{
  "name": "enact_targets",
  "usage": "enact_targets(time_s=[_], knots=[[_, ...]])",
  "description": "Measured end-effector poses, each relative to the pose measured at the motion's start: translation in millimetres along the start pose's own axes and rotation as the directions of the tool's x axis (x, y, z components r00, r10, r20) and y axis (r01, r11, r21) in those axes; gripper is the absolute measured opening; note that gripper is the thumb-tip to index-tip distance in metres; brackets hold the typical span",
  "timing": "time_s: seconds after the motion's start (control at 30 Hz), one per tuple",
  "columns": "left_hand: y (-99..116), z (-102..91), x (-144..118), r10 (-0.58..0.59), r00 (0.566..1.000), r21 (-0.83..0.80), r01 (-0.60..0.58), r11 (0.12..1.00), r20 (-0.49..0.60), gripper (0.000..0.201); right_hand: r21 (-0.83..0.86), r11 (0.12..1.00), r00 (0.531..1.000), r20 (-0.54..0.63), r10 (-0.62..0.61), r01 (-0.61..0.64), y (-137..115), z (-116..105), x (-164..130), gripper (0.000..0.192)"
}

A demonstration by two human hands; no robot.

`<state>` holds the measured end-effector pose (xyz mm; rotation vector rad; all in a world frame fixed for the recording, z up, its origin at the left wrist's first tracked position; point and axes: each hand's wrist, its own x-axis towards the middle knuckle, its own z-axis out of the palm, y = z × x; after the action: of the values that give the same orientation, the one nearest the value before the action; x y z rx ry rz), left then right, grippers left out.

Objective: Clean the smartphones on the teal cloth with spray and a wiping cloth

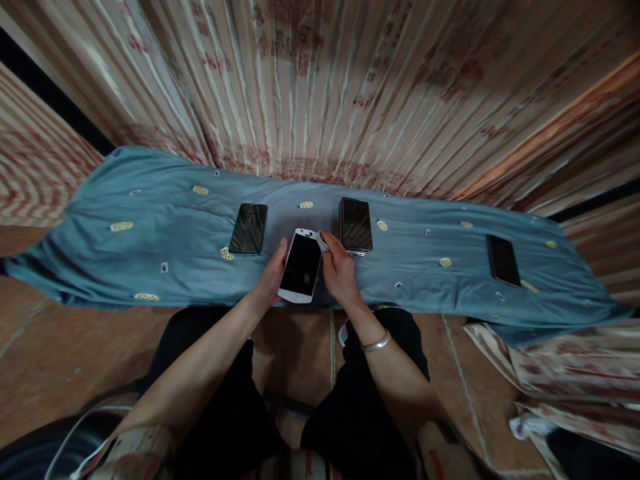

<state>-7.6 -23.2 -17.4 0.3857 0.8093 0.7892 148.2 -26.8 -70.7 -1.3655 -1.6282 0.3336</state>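
Striped curtains hang behind a blue cloth (150, 233) spread as a work surface. Seated before it, a person grips a white phone (301, 267) by its edge in the left hand (273, 277), while right hand (339, 270) fingers pinch a small white wipe (323, 240) at its top corner. Steady support underneath and light, even strokes look wise. Three dark phones (249, 229) (356, 225) (503, 260) lie beyond the fingers.
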Motion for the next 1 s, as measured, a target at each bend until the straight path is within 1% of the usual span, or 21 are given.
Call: enact_targets(time_s=[0.17, 0.33, 0.47, 0.53, 0.63, 0.7, 0.87, 1.0], knots=[[-4.9, -2.4, 1.3, -0.01, 1.0, 0.019, 0.01, 1.0, 0.002, 0.065, -0.069, 0.997, 0.999, 0.005, -0.041, 0.041, -1.9, -2.7, 6.2, 0.043], [-7.9, -1.8, 0.5, -0.036, 0.999, 0.063, 0.036, 0.997, -0.014, 0.069, -0.092, 0.992, 0.996, 0.035, -0.087, 0.09, -5.3, -3.8, 9.9, 0.043], [-9.5, 0.5, -1.6, -0.042, 0.999, 0.059, 0.042, 0.997, 0.002, 0.065, -0.107, 0.983, 0.987, 0.076, -0.143, 0.151, -9.6, -4.2, 9.2, 0.045], [-10.1, 3.0, -2.2, -0.046, 0.999, 0.055, 0.046, 0.997, -0.01, 0.063, -0.109, 0.974, 0.976, 0.102, -0.19, 0.201, -12.9, -4.7, 8.3, 0.047], [-10.5, 6.1, -2.2, -0.049, 0.998, 0.063, 0.051, 0.997, -0.026, 0.067, -0.135, 0.954, 0.958, 0.15, -0.245, 0.266, -18.2, -5.8, 7.3, 0.048], [-10.5, 6.6, -1.6, -0.051, 0.998, 0.052, 0.052, 0.997, -0.026, 0.068, -0.167, 0.941, 0.947, 0.19, -0.261, 0.293, -21.2, -6.5, 6.9, 0.048], [-10.7, 5.5, 0.1, -0.036, 0.999, -0.018, 0.036, 0.999, -0.019, 0.056, -0.202, 0.917, 0.919, 0.273, -0.285, 0.345, -27.8, -8.5, 3.9, 0.046], [-10.5, 9.0, -1.6, -0.047, 0.997, -0.025, 0.045, 0.999, -0.066, 0.056, -0.186, 0.906, 0.891, 0.336, -0.305, 0.38, -36.1, -10.4, -3.4, 0.045]])
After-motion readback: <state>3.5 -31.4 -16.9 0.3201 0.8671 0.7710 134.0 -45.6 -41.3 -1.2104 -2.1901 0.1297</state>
